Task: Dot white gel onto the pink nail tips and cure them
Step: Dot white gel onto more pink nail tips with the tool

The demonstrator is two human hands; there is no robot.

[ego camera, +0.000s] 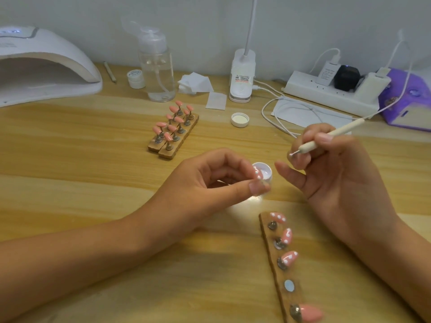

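My left hand [210, 180] pinches a pink nail tip [328, 175] with white dots, on its small stand, between thumb and fingers, just in front of the open white gel pot [264, 171]. My right hand [331, 173] grips a cream dotting tool [331, 136] like a pen, its white-tipped end pointing left above the pot. A wooden holder strip [277, 276] near the front carries three dotted pink tips [288, 236], one bare magnet and one plain pink tip [311, 312].
Two wooden holders with several plain pink tips [173, 127] stand mid-table. The white curing lamp [39, 66] sits back left. A pump bottle [157, 64], small jar, wipes, pot lid [239, 119], desk lamp base, power strip [331, 94] and cables line the back.
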